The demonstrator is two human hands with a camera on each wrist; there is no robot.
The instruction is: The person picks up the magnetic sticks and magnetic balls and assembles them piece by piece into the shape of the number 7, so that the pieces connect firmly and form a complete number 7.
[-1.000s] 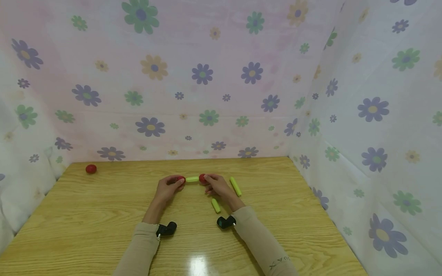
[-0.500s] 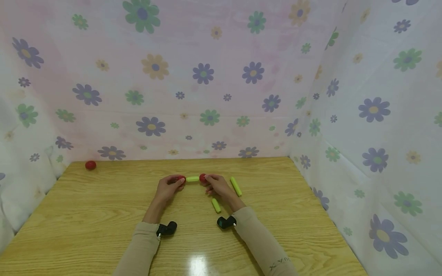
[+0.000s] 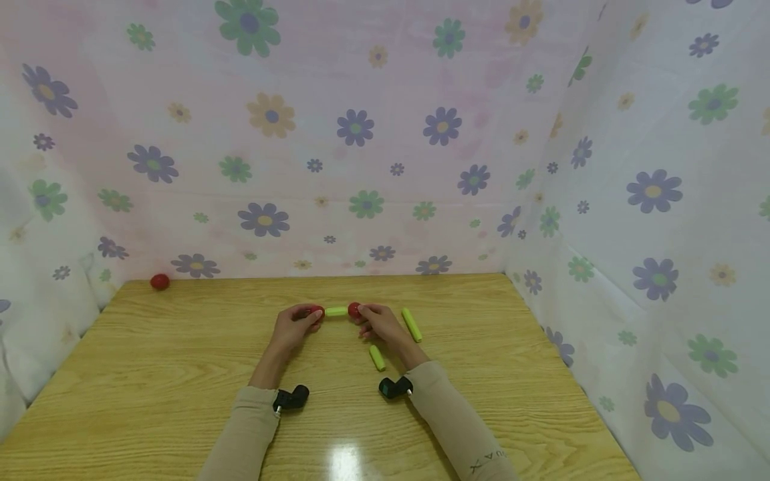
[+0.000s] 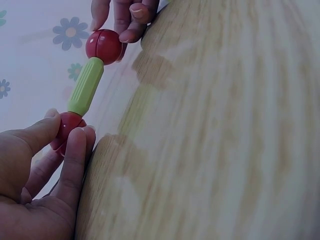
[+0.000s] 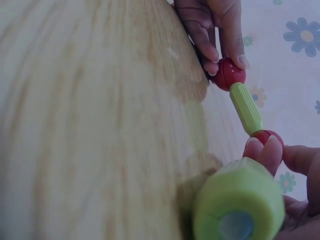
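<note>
Between my hands a light green ridged rod point(image 3: 336, 312) bridges two glossy red balls, one at each end. My left hand point(image 3: 291, 329) pinches the left ball point(image 4: 70, 124) between thumb and fingers. Thumb and fingertips of my right hand point(image 3: 383, 326) grip the right ball point(image 3: 353, 310). In both wrist views the rod's ends meet the balls, and the joined piece is close over the wooden table. A shorter green rod point(image 3: 377, 358) lies just below my right hand, looming large with a round grey end in the right wrist view point(image 5: 237, 200).
A longer green rod point(image 3: 412, 325) lies right of my right hand on the wooden table point(image 3: 180, 374). At the far left back edge sits a loose red ball point(image 3: 160, 282). Flowered cloth walls point(image 3: 313, 133) rise behind and at both sides.
The loose red ball at the far left has rolled away from me to the table's back edge. Both hands keep their hold on the joined piece, nearly still.
</note>
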